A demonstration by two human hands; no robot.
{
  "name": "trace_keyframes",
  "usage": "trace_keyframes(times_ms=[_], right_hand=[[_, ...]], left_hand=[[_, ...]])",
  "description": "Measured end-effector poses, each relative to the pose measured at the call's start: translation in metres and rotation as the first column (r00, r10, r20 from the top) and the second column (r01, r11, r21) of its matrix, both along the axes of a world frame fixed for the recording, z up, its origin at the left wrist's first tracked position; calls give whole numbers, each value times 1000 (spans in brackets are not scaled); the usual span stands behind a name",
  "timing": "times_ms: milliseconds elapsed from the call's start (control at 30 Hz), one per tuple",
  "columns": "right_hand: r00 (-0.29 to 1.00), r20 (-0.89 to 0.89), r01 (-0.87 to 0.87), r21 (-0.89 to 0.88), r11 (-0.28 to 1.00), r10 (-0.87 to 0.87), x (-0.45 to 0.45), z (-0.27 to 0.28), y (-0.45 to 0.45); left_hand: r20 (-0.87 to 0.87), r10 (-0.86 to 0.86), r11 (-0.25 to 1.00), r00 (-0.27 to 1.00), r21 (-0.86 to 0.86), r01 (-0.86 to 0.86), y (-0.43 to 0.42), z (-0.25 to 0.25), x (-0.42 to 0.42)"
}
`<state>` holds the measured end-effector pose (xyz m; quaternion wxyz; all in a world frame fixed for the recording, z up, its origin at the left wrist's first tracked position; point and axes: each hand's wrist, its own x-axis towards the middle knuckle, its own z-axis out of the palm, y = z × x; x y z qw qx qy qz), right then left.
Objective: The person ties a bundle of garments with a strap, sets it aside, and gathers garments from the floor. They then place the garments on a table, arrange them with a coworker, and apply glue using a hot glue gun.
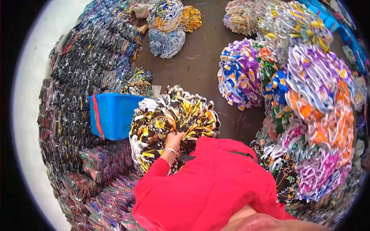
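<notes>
A large bundle of black, yellow and white patterned fabric [189, 111] lies in front of my body. My left hand [175, 141], with a white band at the wrist, grips the near side of this bundle, its fingers closed on the cloth. My right hand does not show; my red clothing [208, 181] fills the lower middle. Left of the bundle stands a blue plastic basket [115, 117] with a red strip hanging over its side. Another black patterned bundle [283, 173] sits at my right side.
Stacks of tied dark fabric [84, 69] rise along the left. On the right are piled purple and white [312, 73], orange [331, 123] and pink bundles [316, 173]. A light blue bundle [166, 42] lies on the brown floor [200, 61] ahead.
</notes>
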<state>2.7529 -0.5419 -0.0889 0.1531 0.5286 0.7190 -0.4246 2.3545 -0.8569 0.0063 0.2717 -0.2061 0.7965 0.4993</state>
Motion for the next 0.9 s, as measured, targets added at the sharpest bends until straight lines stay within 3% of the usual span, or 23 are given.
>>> trace_keyframes(times_ms=[100,200,333,367,433,500,533,600,633,700,767,800,867,900], right_hand=[[993,23,-116,46,992,115,-79,-12,27],[969,71,-241,64,968,236,-141,-2,43],[944,93,-325,66,944,318,-213,-11,48],[937,117,-338,84,937,328,-239,1,46],[933,154,-344,117,932,325,-303,33,43],[918,349,-179,-54,982,186,-410,142,18],[934,328,-130,-59,990,142,-420,130,17],[904,-126,-421,-79,904,409,-439,90,44],[775,-335,-573,-15,820,535,-460,75,61],[728,-343,-621,38,783,594,-534,50,85],[649,-308,-712,78,698,696,-615,43,105],[638,-307,-722,84,687,707,-657,65,111],[715,-95,-679,139,721,692,-749,126,130],[708,-97,-685,145,714,699,-782,130,151]], left_hand=[[47,8,1000,999,-29,-6,-15,-16,-70],[140,139,986,980,75,-151,-37,-15,-133],[171,101,993,980,47,-110,-37,-19,-198],[181,95,994,979,34,-103,-35,-22,-210],[175,50,983,983,166,-79,-28,-29,-237],[185,10,985,983,168,-42,-22,-33,-264],[196,-2,982,981,185,-35,-19,-34,-279],[43,-153,978,987,146,146,-13,-35,-312],[-44,-241,966,970,86,244,-9,-33,-328],[-155,-308,949,939,17,314,-3,-43,-362],[-58,-364,914,930,-217,344,-8,-80,-402],[-62,-350,919,935,-214,330,-11,-100,-417],[-95,-146,988,985,37,151,-4,-121,-460],[-101,-137,989,985,38,141,8,-105,-488]])
